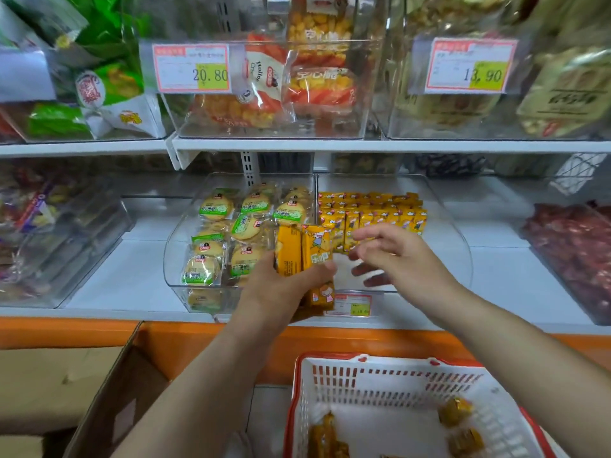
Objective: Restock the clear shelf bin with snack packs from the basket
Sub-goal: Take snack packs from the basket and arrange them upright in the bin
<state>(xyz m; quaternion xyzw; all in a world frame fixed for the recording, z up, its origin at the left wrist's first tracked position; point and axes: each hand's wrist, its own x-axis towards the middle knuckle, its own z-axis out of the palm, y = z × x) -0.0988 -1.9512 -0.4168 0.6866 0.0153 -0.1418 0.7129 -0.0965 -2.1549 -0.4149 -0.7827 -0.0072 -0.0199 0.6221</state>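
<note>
Left hand point(281, 289) grips upright yellow foil snack packs point(305, 251) just left of the clear plastic shelf bin point(444, 259), over which the released right hand point(400, 256) hovers.

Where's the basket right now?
Head view, bottom right: the basket sits below the orange shelf edge and the right hand, a few yellow packs inside.

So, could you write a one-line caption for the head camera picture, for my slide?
Left hand grips yellow snack packs before the clear shelf bin; open right hand hovers over it, basket below.
</note>
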